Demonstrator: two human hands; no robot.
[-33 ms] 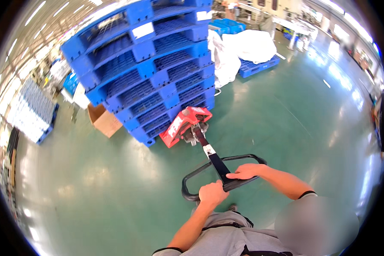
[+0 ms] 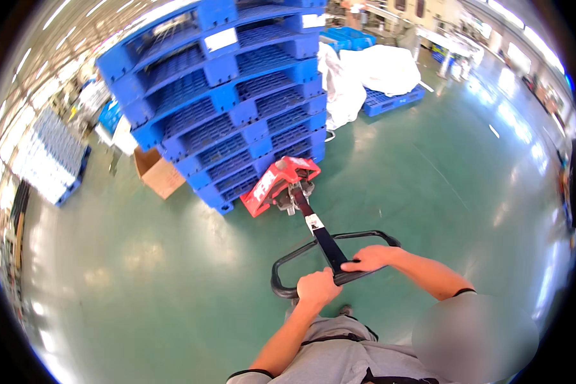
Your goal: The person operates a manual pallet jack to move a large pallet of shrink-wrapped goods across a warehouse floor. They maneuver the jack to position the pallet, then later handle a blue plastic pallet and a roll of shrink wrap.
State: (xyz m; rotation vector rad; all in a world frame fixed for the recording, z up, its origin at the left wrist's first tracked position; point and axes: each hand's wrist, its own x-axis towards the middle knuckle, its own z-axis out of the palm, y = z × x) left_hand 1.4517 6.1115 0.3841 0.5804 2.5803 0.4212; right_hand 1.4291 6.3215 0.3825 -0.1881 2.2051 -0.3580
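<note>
Right now, from where I stand, both hands are on the black loop handle of a red pallet jack. The left hand is closed in a fist around the near bar, just left of the dark shaft. The right hand sits over the same bar on the other side, its thumb reaching toward the shaft; its fingers look curled on the handle, though their undersides are hidden from me.

The jack's red body is ahead of the person, close up against the low front of a tall stack of blue pallets, and the shaft slopes from it back to the hands. Whether the forks sit under the stack, I cannot tell.

Left of the stack, an open cardboard box lies on the green floor. Beyond the stack's right side, a white-covered load rests on a blue pallet
</note>
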